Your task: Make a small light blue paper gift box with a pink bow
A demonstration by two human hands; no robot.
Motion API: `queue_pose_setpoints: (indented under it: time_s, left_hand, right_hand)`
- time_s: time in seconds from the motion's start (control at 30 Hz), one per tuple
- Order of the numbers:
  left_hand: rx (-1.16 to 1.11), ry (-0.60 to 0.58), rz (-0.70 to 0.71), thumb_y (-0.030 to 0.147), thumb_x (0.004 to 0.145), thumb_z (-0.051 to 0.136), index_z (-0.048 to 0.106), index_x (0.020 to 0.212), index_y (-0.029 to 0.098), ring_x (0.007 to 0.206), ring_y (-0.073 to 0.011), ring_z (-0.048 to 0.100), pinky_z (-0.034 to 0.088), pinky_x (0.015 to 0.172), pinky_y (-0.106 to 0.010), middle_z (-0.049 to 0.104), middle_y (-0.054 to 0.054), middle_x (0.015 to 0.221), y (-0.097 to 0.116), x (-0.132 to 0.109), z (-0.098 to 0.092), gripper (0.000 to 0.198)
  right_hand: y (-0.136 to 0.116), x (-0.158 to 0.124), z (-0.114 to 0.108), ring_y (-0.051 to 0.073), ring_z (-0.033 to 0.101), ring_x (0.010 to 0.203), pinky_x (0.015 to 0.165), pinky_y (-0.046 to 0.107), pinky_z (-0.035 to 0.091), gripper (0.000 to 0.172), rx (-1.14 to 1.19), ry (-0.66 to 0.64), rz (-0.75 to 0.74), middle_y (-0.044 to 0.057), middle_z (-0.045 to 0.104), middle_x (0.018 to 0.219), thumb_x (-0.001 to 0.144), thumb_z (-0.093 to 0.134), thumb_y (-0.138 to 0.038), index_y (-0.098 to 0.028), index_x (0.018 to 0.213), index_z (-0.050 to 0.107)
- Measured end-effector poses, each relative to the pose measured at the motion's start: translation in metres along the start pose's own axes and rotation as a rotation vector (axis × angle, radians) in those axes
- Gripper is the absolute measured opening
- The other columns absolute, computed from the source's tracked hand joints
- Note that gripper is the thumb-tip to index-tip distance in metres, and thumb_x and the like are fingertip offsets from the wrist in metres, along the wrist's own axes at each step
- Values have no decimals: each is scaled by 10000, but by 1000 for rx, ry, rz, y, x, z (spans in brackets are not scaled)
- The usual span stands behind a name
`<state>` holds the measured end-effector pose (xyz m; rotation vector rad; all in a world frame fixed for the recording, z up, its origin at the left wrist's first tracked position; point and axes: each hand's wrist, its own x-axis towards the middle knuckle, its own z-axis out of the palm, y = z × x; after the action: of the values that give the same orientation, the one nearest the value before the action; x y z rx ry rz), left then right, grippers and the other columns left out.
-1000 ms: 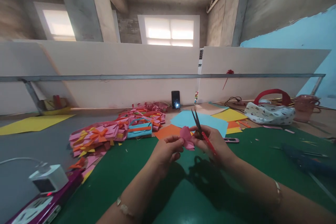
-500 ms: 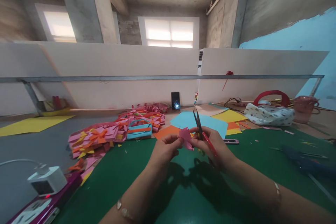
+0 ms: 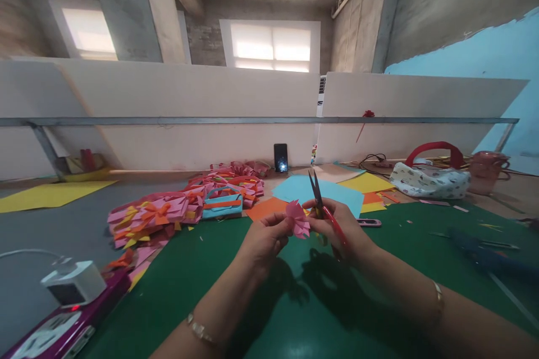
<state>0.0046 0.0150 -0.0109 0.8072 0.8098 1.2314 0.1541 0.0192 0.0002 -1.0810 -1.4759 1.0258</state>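
My left hand (image 3: 266, 238) pinches a small pink paper piece (image 3: 297, 219) with fringed edges, held above the green mat (image 3: 295, 314). My right hand (image 3: 342, 224) also touches the pink piece and grips red-handled scissors (image 3: 320, 206), whose dark blades point up and away, nearly together. Both hands hover at the middle of the view, fingers closed.
A heap of pink, orange and yellow paper bags (image 3: 185, 207) lies left. Blue, orange and yellow sheets (image 3: 324, 188) lie behind the hands, with a phone (image 3: 281, 157) propped on the wall. A power strip with charger (image 3: 71, 283) is at lower left, a glue gun (image 3: 484, 247) at right, a patterned pouch (image 3: 429, 179) farther back.
The pink piece has been turned slightly so its fringed edge shows more. The hands have stayed nearly in place; the view has shifted a little.
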Motion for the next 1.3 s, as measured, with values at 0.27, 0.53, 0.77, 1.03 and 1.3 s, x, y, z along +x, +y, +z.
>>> queue_pose_setpoints:
  time_s: [0.27, 0.53, 0.77, 1.03, 1.3]
  left_hand:
    - [-79, 183, 31, 48, 616, 677, 607, 670, 123, 444, -17, 435, 299, 373, -102, 550, 19, 566, 21, 2, -7, 116]
    - [1, 164, 46, 72, 585, 704, 644, 743, 109, 442, -3, 407, 284, 401, -109, 530, 31, 556, 13, 3, -7, 173]
    - [184, 58, 20, 179, 557, 729, 656, 753, 106, 516, -37, 444, 305, 459, -142, 558, -4, 604, 7, 4, -9, 222]
    - [396, 23, -34, 202, 516, 716, 646, 648, 137, 480, -68, 446, 268, 429, -189, 584, -16, 578, -2, 5, -6, 163]
    - [523, -12, -55, 271, 548, 706, 647, 665, 146, 509, -84, 461, 281, 447, -200, 589, -20, 583, -5, 7, -7, 182]
  right_hand:
    - [-2, 0, -21, 149, 601, 613, 485, 219, 434, 404, 92, -103, 2, 9, 603, 654, 612, 717, -304, -148, 954, 568]
    - [-22, -19, -20, 136, 577, 609, 573, 274, 468, 279, 117, -644, -43, 6, 610, 694, 672, 642, -206, -154, 945, 606]
    - [-10, -3, -24, 112, 526, 504, 407, 215, 401, 323, -2, -240, -30, -7, 552, 607, 690, 657, -372, -152, 915, 586]
    - [-9, -1, -20, 146, 572, 631, 508, 238, 422, 391, -63, -73, -4, 26, 592, 718, 610, 715, -311, -157, 942, 578]
    - [-5, -1, -17, 103, 502, 563, 476, 217, 389, 311, -44, -98, -18, -9, 544, 677, 647, 655, -239, -158, 936, 571]
